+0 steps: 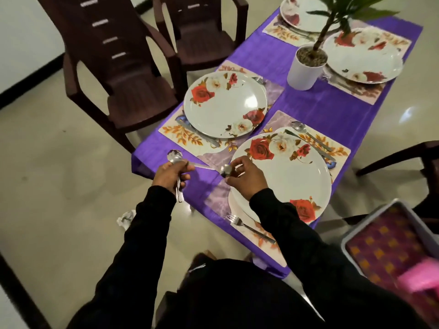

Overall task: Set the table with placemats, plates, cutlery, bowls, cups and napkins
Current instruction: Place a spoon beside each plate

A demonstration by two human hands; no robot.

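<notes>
My left hand (171, 175) grips a bunch of steel spoons (174, 156) just off the table's near-left corner. My right hand (245, 175) pinches one spoon (225, 170) at the left rim of the near floral plate (292, 176). That plate lies on a leaf-print placemat (337, 148) with a fork (249, 227) on its near side and a spoon (299, 127) and knife on its far side. A second plate (225, 104) sits on its own placemat (180, 134) with a knife (202, 135). Two more plates (363, 55) (301, 14) lie at the far end.
A purple cloth (316, 108) covers the table. A white pot with a plant (304, 67) stands in its middle. Two brown plastic chairs (114, 67) (202, 32) stand to the left, another (415, 157) to the right. A grey tray (392, 245) is at lower right; crumpled paper (126, 218) lies on the floor.
</notes>
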